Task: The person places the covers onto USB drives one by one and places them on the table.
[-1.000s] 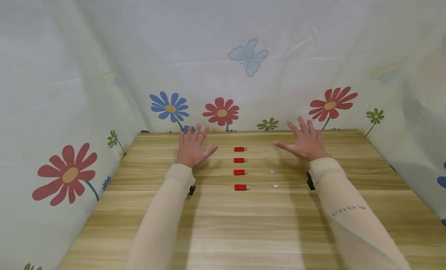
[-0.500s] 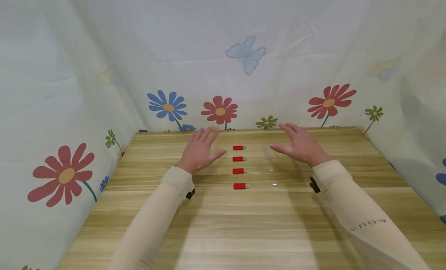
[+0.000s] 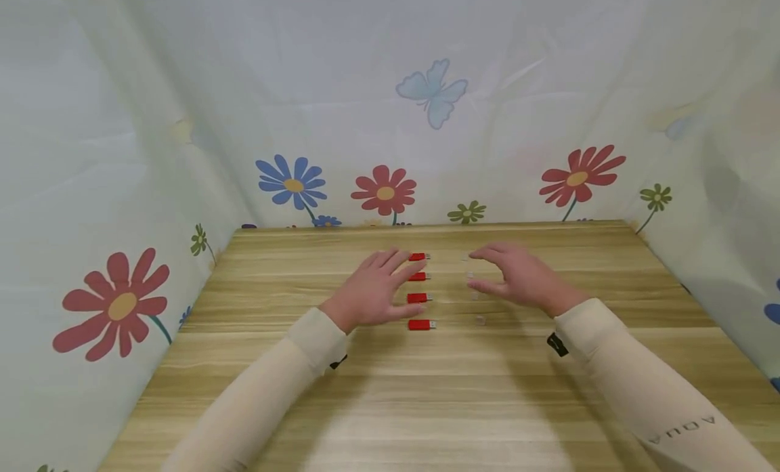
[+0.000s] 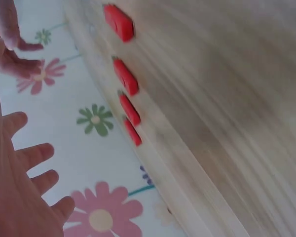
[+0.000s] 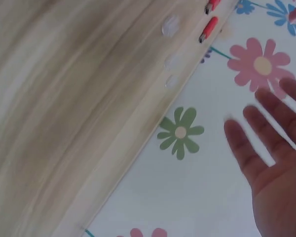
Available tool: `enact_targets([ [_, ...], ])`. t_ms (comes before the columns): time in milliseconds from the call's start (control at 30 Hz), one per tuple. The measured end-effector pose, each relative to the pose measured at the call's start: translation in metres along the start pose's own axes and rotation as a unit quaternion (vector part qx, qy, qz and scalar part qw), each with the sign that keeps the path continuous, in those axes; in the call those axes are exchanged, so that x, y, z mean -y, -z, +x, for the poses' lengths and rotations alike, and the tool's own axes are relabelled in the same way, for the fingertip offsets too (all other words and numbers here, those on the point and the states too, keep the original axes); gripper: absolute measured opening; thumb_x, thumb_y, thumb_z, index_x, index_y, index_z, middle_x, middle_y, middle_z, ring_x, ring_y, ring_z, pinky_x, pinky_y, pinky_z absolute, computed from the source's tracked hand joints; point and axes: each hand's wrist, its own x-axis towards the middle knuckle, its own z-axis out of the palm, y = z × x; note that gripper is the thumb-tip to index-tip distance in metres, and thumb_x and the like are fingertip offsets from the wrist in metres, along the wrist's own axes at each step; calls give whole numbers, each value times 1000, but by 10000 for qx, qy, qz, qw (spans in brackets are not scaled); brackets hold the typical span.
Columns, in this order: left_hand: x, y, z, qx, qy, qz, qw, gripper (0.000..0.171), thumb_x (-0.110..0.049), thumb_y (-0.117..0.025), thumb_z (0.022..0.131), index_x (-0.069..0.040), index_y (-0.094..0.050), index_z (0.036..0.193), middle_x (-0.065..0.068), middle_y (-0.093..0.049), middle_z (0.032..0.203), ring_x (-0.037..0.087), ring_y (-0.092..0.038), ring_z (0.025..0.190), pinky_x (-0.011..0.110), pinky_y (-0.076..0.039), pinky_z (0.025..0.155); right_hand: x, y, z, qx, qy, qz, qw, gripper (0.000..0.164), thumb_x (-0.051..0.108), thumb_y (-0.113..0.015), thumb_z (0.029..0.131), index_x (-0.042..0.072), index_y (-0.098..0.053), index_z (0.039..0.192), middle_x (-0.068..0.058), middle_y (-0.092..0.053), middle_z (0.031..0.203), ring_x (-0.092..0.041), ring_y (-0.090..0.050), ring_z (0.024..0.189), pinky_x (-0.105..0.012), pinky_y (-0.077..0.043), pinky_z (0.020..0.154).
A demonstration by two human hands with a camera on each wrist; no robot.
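Note:
Several red USB sticks lie in a column on the wooden table, their metal plugs pointing right; the nearest USB stick (image 3: pixel 419 325) shows whole. To their right runs a column of small clear caps, the nearest cap (image 3: pixel 481 320) in plain sight. My left hand (image 3: pixel 373 290) hovers over the left side of the sticks, fingers spread, partly covering the farther ones in the head view. Over the caps' right side hangs my right hand (image 3: pixel 518 277), fingers reaching left and holding nothing. The left wrist view shows the red sticks (image 4: pixel 119 23) beyond the spread fingers (image 4: pixel 34 157).
The wooden table (image 3: pixel 420 404) ends at the back against a white curtain (image 3: pixel 329 66) printed with flowers and a butterfly. The same cloth hangs along both sides. Each wrist wears a black strap, such as the right strap (image 3: pixel 557 344).
Both hands have moved inward: the left one goes right, over the red sticks, and the right one comes left and lower, toward the caps. The sticks and caps stay in place.

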Motion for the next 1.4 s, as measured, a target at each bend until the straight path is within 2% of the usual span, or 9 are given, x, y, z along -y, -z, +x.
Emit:
enact_targets([
  [133,-11,2,-4,159,-221,102,9996,88,-78,-46,92,-27,-30,162,7,-40,162,32,-34,152,51,-28,125,6,-3,-6,135,371,-14,9992,52,43,-78,89,10,-69,128,-8,-70,125,-30,-65,119,-52,-53,102],
  [267,-20,1,-8,322,-358,99,9988,86,-77,-48,92,-24,-37,159,4,-49,153,27,-44,144,45,-37,121,12,-6,-10,386,442,5,9983,43,38,-80,89,11,-73,121,-5,-71,120,-24,-67,113,-48,-56,97],
  [433,-32,-2,-11,595,-457,131,9971,79,-72,-50,94,-21,-45,155,4,-54,148,25,-52,137,41,-44,116,16,-9,-13,715,524,114,9960,34,32,-81,88,9,-75,113,-4,-73,111,-21,-69,100,-41,-59,87],
  [600,-40,-8,-11,796,-513,14,9955,67,-62,-56,97,-13,-58,143,4,-61,137,21,-59,125,34,-48,110,15,-12,-16,1107,515,124,9924,21,25,-82,88,10,-76,101,-2,-71,95,-17,-65,83,-31,-56,74],
  [800,-48,-17,-5,975,-230,-375,9943,50,-48,-67,96,-12,-66,131,4,-65,128,17,-62,112,29,-53,102,15,-16,-16,1483,413,207,9879,13,20,-82,87,11,-75,93,1,-68,85,-13,-59,74,-24,-50,67],
  [1000,-54,-17,4,912,29,-406,9950,30,-33,-71,96,-10,-71,117,1,-66,113,14,-60,95,27,-55,92,17,-19,-15,1593,483,109,9860,9,15,-81,86,10,-74,87,0,-67,82,-10,-55,71,-25,-50,67],
  [1100,-56,-17,8,892,78,-374,9953,25,-30,-72,95,-11,-73,110,0,-67,105,13,-57,88,25,-54,86,16,-21,-15,1573,487,-20,9863,9,15,-81,86,9,-74,85,0,-66,81,-7,-53,69,-25,-49,66],
  [1267,-56,-20,12,941,175,-492,9942,24,-31,-75,94,-11,-74,107,-1,-67,100,13,-56,83,25,-54,81,16,-23,-14,1513,504,-145,9871,10,13,-80,85,8,-72,83,-1,-65,78,-6,-49,67,-26,-46,63],
  [1400,-55,-24,14,987,201,-536,9935,18,-28,-74,94,-11,-73,101,-1,-65,94,13,-55,80,24,-51,75,16,-24,-12,1501,572,-202,9868,14,12,-80,85,8,-68,78,1,-59,73,-7,-44,65,-25,-41,61],
])
